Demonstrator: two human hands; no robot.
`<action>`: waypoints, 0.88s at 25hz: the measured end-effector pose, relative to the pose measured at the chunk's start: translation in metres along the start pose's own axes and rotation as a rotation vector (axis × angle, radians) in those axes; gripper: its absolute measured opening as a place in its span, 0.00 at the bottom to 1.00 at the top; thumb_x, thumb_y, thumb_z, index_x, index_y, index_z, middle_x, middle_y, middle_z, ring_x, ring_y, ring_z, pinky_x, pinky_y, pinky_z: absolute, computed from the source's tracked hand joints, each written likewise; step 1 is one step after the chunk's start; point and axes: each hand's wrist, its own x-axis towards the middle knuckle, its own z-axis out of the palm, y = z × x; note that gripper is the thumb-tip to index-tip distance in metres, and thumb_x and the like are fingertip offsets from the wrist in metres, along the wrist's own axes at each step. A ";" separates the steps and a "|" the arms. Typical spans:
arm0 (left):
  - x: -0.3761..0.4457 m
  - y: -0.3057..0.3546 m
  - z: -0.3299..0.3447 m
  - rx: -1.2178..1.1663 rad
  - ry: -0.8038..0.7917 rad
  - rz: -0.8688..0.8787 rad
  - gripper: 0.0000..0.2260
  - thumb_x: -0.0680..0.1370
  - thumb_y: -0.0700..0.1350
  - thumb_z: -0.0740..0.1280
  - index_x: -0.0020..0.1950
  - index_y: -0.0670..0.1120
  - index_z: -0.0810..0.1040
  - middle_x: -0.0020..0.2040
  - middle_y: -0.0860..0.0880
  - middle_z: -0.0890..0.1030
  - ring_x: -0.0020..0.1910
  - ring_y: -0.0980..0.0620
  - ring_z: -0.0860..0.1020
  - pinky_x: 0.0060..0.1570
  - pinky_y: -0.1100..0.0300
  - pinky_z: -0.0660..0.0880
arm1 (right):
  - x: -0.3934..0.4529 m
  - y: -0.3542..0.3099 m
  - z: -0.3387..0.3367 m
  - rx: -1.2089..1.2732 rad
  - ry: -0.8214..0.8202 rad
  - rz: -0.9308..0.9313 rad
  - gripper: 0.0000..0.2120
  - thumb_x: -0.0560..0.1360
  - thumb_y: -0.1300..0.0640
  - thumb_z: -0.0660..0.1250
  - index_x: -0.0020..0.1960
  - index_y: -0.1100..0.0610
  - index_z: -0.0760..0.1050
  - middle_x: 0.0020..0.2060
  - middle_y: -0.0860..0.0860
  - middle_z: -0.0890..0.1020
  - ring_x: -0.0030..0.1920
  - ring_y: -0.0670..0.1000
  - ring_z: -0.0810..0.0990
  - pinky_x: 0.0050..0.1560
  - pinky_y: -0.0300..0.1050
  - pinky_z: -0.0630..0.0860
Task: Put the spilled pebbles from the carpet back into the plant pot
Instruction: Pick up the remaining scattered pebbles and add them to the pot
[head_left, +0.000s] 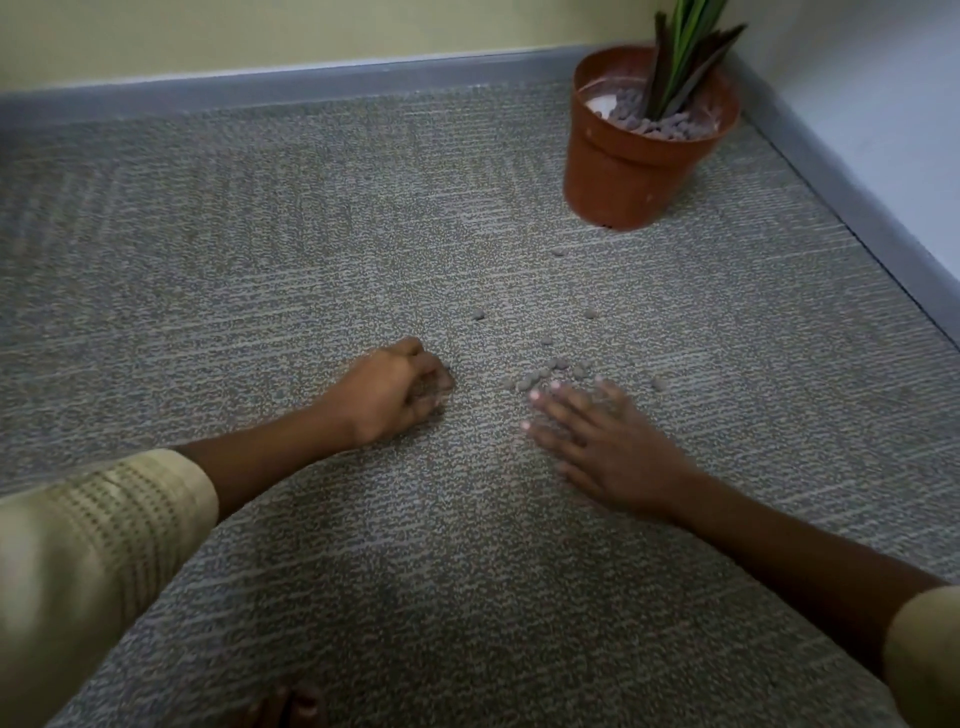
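evidently mid-task: the plant pot (631, 171) stands upright in the far right corner of the carpet (260, 249), already holding a layer of pebbles around the plant (685, 57). several spilled pebbles (550, 371) remain on the carpet, most in a loose cluster just ahead of the right hand (602, 441), with about 4 or 5 strays scattered between that cluster and the pot. the right hand lies flat, fingers (558, 402) spread and open, tips touching or just beside the cluster, holding nothing. the left hand (389, 389) is curled into a loose fist on the carpet, apart from the cluster; whether it encloses pebbles cannot be told. judged from this layout, gathering is under way and a fair share of the spill is left to return to the pot.
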 end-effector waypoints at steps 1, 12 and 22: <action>0.002 0.002 0.002 0.003 -0.004 -0.015 0.14 0.75 0.49 0.67 0.61 0.49 0.76 0.55 0.49 0.73 0.42 0.55 0.73 0.50 0.58 0.75 | 0.004 0.011 0.000 0.001 -0.015 0.100 0.26 0.79 0.44 0.48 0.75 0.49 0.57 0.75 0.54 0.63 0.74 0.56 0.61 0.69 0.63 0.57; 0.020 0.012 0.027 -0.102 0.034 -0.600 0.32 0.68 0.55 0.74 0.66 0.43 0.66 0.63 0.39 0.67 0.57 0.38 0.75 0.58 0.50 0.73 | 0.006 0.057 -0.017 0.488 -0.010 0.567 0.35 0.71 0.31 0.56 0.74 0.44 0.58 0.70 0.52 0.67 0.70 0.54 0.65 0.67 0.58 0.63; 0.094 0.081 0.044 -0.215 -0.086 -0.183 0.29 0.69 0.47 0.73 0.68 0.46 0.69 0.63 0.42 0.65 0.60 0.43 0.73 0.61 0.57 0.71 | 0.037 0.059 -0.034 0.839 -0.130 0.624 0.36 0.54 0.53 0.82 0.60 0.53 0.74 0.48 0.50 0.71 0.49 0.51 0.72 0.45 0.39 0.68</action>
